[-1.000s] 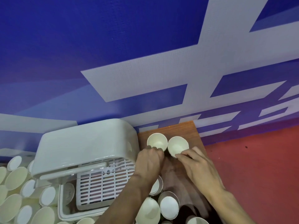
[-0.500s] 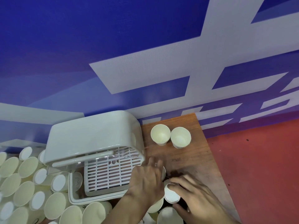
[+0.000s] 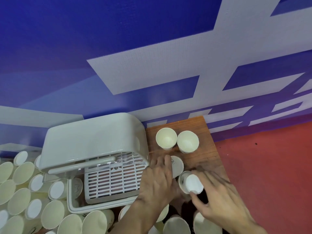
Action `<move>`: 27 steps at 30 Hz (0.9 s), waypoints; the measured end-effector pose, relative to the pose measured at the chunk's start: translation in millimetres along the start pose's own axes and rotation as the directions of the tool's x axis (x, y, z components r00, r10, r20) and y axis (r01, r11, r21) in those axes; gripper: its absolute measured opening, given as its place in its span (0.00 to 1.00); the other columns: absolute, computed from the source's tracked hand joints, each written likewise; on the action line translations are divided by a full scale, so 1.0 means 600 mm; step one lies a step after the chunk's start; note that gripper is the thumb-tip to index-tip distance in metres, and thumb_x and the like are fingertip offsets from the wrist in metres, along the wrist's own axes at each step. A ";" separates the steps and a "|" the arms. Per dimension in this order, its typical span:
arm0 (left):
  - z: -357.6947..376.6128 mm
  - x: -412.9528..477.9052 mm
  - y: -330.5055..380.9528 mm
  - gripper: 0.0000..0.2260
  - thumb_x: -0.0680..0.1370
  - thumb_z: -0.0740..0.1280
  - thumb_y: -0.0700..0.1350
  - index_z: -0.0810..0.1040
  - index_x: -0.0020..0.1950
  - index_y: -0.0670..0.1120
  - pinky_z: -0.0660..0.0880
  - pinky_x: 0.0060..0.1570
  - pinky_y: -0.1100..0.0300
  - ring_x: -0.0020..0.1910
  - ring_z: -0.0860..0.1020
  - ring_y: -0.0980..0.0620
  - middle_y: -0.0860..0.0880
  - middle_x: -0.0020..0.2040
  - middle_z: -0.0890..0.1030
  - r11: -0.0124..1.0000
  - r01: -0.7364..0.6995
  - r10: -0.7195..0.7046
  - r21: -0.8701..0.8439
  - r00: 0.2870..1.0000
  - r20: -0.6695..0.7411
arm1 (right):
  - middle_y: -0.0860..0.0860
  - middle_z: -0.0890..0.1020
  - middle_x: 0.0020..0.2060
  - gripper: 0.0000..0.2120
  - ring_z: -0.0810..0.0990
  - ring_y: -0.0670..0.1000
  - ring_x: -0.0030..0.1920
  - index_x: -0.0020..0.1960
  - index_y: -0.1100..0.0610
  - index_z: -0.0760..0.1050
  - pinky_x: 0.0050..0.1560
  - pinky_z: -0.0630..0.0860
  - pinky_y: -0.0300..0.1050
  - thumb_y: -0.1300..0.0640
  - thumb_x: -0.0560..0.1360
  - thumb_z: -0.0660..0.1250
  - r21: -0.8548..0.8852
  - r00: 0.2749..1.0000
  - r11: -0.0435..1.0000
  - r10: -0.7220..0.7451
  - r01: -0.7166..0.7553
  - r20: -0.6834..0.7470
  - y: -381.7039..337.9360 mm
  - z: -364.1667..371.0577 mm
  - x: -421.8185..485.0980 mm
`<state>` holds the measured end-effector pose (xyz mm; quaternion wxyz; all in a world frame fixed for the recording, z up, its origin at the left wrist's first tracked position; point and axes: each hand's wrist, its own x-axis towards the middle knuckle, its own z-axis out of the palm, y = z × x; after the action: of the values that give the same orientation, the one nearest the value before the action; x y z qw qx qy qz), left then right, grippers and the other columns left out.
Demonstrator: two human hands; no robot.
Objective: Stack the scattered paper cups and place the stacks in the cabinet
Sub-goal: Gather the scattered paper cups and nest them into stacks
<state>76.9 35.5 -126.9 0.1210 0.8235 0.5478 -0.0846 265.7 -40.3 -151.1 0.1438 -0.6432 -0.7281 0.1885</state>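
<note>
Both hands came back from the upright cups (image 3: 166,138) right of the cabinet (image 3: 94,142); right hand (image 3: 217,200) grip pinches a tipped cup (image 3: 192,183), left hand (image 3: 158,181) grip flat, fingers (image 3: 168,162) resting on a lying cup (image 3: 178,166) closer to the cabinet, on the worktop (image 3: 207,159)

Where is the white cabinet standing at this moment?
In the head view the white cabinet stands left of centre against the blue wall, two upright cups at its right, scattered cups at its left.

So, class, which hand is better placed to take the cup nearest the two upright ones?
Left hand: its fingers touch that cup; the right hand grips another cup.
</note>
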 end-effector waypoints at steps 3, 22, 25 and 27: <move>0.017 0.005 0.013 0.24 0.68 0.69 0.62 0.70 0.55 0.49 0.76 0.38 0.57 0.46 0.78 0.51 0.51 0.48 0.77 0.999 0.025 -0.026 -0.021 0.999 -0.034 | 0.38 0.78 0.54 0.23 0.78 0.44 0.54 0.62 0.46 0.75 0.43 0.65 0.32 0.46 0.68 0.72 -0.038 0.994 0.994 0.099 -0.102 -0.055 0.014 -0.009 -0.005; 0.049 -0.002 0.040 0.29 0.74 0.55 0.72 0.67 0.59 0.49 0.78 0.47 0.53 0.57 0.77 0.49 0.51 0.59 0.74 0.988 0.017 -0.020 -0.151 1.000 -0.016 | 0.37 0.74 0.68 0.18 0.77 0.35 0.57 0.55 0.43 0.79 0.37 0.67 0.25 0.34 0.72 0.64 0.202 0.955 0.944 0.283 -0.261 -0.088 0.034 0.019 -0.076; 0.048 0.005 0.037 0.23 0.78 0.61 0.64 0.63 0.62 0.49 0.76 0.49 0.54 0.57 0.77 0.49 0.51 0.58 0.75 0.991 -0.005 0.014 -0.136 0.998 0.066 | 0.32 0.73 0.64 0.21 0.76 0.31 0.52 0.65 0.37 0.69 0.39 0.67 0.25 0.35 0.74 0.64 0.271 0.924 0.890 0.382 -0.367 -0.003 0.044 0.017 -0.061; 0.046 0.010 0.035 0.22 0.79 0.61 0.62 0.64 0.66 0.50 0.74 0.49 0.54 0.58 0.77 0.48 0.52 0.60 0.76 0.991 -0.025 0.038 -0.134 0.995 0.090 | 0.32 0.76 0.54 0.25 0.75 0.33 0.50 0.68 0.33 0.67 0.41 0.69 0.28 0.40 0.74 0.70 0.316 0.923 0.869 0.378 -0.380 0.069 0.049 0.015 -0.046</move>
<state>98.6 24.7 -152.7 0.2021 0.8173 0.5330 -0.0840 291.2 -65.8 -171.9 0.2057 -0.7403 -0.5474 0.3317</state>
